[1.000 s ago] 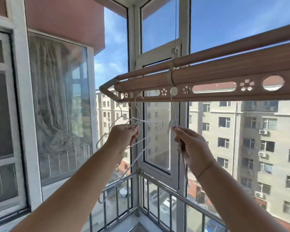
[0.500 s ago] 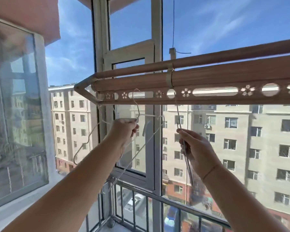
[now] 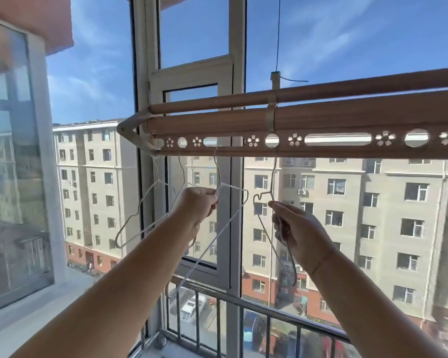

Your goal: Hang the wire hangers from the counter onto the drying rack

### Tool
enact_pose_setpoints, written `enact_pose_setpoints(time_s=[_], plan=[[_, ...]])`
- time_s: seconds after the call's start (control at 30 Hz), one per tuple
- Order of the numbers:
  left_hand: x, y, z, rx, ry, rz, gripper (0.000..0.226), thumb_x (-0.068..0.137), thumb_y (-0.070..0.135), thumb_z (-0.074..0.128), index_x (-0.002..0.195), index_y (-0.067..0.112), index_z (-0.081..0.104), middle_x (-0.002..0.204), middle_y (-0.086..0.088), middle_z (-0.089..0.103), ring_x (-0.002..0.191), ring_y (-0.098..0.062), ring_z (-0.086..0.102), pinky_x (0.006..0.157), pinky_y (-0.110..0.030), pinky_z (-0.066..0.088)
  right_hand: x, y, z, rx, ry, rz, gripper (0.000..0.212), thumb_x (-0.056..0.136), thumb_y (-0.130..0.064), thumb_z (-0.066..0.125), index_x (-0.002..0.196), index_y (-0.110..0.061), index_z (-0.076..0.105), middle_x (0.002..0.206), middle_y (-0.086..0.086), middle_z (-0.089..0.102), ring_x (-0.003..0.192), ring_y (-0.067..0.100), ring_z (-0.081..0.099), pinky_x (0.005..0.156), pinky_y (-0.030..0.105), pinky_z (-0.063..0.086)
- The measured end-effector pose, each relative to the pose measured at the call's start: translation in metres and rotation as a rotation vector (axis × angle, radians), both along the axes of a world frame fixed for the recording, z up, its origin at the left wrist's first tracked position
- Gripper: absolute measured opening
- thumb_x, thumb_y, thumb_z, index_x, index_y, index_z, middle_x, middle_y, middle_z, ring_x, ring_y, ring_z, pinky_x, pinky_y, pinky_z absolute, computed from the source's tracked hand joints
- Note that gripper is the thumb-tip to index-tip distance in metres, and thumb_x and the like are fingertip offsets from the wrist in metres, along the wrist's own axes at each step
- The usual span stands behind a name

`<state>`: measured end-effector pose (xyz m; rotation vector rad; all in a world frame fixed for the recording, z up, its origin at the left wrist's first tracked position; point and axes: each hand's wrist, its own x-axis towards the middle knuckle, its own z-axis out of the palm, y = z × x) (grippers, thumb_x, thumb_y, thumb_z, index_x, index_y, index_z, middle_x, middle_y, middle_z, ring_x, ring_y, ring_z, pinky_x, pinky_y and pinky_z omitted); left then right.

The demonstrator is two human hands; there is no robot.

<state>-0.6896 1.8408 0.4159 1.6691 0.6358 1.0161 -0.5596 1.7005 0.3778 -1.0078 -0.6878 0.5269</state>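
Head view shows the drying rack, a wood-toned bar with a perforated strip, just above both hands; four wire hangers can be counted hooked into its holes, though the thin wires overlap and blur, so the count is unsure. Left hand is closed on the neck of the white hanger, with two bare-wire hangers beside it to its left, one partly hidden by the wrist. Right hand pinches the edge-on hanger, its lower wire hidden behind the fingers.
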Motion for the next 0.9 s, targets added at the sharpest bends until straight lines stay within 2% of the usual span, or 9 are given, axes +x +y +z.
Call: enact_pose_setpoints(time_s=[0.03, 0.07, 0.17, 0.27, 0.33, 0.47, 0.63, 0.77, 0.9], plan=[[-0.001, 0.001, 0.000, 0.025, 0.018, 0.015, 0.015, 0.089, 0.001, 0.052, 0.088, 0.007, 0.066, 0.084, -0.015, 0.060, 0.073, -0.021, 0.050, 0.065, -0.027, 0.040, -0.002, 0.000, 0.001, -0.006, -0.008, -0.007, 0.020, 0.089, -0.007, 0.056, 0.107, -0.001, 0.063, 0.062, 0.003, 0.049, 0.053, 0.009, 0.040, 0.042, 0.013, 0.035], [-0.003, 0.000, -0.001, 0.054, 0.037, 0.039, 0.012, 0.089, 0.005, 0.055, 0.090, 0.008, 0.066, 0.088, -0.013, 0.060, 0.078, -0.021, 0.050, 0.068, -0.028, 0.039, -0.004, 0.000, 0.001, -0.012, -0.017, -0.017, 0.019, 0.089, -0.008, 0.056, 0.106, -0.001, 0.063, 0.063, 0.003, 0.050, 0.054, 0.010, 0.040, 0.045, 0.015, 0.034], [-0.009, -0.001, -0.005, 0.141, 0.052, 0.123, 0.033, 0.088, 0.013, 0.061, 0.119, 0.006, 0.059, 0.109, -0.008, 0.063, 0.092, -0.018, 0.057, 0.069, -0.022, 0.043, -0.010, -0.002, 0.000, -0.017, -0.014, -0.041, 0.017, 0.089, -0.009, 0.057, 0.104, -0.002, 0.064, 0.065, 0.004, 0.052, 0.056, 0.011, 0.041, 0.051, 0.017, 0.034], [-0.017, -0.006, -0.006, 0.246, 0.050, 0.194, 0.040, 0.086, 0.015, 0.063, 0.125, 0.007, 0.055, 0.116, -0.009, 0.061, 0.104, -0.021, 0.058, 0.080, -0.027, 0.047, -0.015, -0.005, -0.003, -0.015, -0.006, -0.050, 0.010, 0.088, -0.011, 0.059, 0.093, -0.006, 0.066, 0.067, 0.004, 0.053, 0.056, 0.010, 0.044, 0.056, 0.018, 0.037], [-0.022, -0.011, -0.006, 0.313, 0.061, 0.217, 0.041, 0.087, 0.017, 0.062, 0.126, 0.008, 0.054, 0.118, -0.009, 0.060, 0.104, -0.022, 0.057, 0.088, -0.033, 0.047, -0.017, -0.008, -0.006, -0.030, -0.028, -0.069, 0.009, 0.088, -0.015, 0.060, 0.084, -0.010, 0.066, 0.068, 0.003, 0.054, 0.058, 0.010, 0.045, 0.059, 0.022, 0.038], [-0.034, -0.025, -0.006, 0.421, 0.054, 0.251, 0.041, 0.087, 0.021, 0.061, 0.126, 0.011, 0.053, 0.119, -0.007, 0.058, 0.104, -0.019, 0.056, 0.089, -0.034, 0.048, -0.021, -0.018, -0.012, -0.039, -0.020, -0.110, 0.016, 0.090, -0.024, 0.057, 0.084, -0.012, 0.066, 0.068, 0.000, 0.055, 0.056, 0.008, 0.047, 0.057, 0.021, 0.038], [-0.050, -0.057, -0.006, 0.474, 0.041, 0.215, 0.037, 0.087, 0.022, 0.062, 0.123, 0.013, 0.055, 0.117, -0.007, 0.058, 0.108, -0.019, 0.055, 0.095, -0.035, 0.048, -0.021, -0.042, -0.020, -0.083, 0.008, -0.154, 0.013, 0.089, -0.020, 0.057, 0.082, -0.014, 0.066, 0.070, 0.000, 0.055, 0.063, 0.011, 0.050, 0.058, 0.023, 0.039], [-0.059, -0.097, -0.014, 0.532, 0.027, 0.186, 0.037, 0.086, 0.020, 0.063, 0.122, 0.012, 0.057, 0.113, -0.004, 0.060, 0.104, -0.015, 0.056, 0.092, -0.029, 0.047, -0.018, -0.076, -0.028, -0.094, -0.022, -0.147, 0.010, 0.089, -0.014, 0.056, 0.085, -0.018, 0.064, 0.073, -0.002, 0.055, 0.069, 0.011, 0.051, 0.065, 0.024, 0.039], [-0.061, -0.144, -0.046, 0.562, 0.010, 0.145, 0.035, 0.086, 0.016, 0.064, 0.119, 0.010, 0.057, 0.110, -0.005, 0.061, 0.101, -0.017, 0.058, 0.091, -0.030, 0.047, -0.007, -0.128, -0.046, -0.152, -0.155, -0.186, 0.012, 0.087, -0.013, 0.058, 0.097, -0.020, 0.062, 0.083, -0.003, 0.059, 0.083, 0.013, 0.053, 0.073, 0.027, 0.039]])
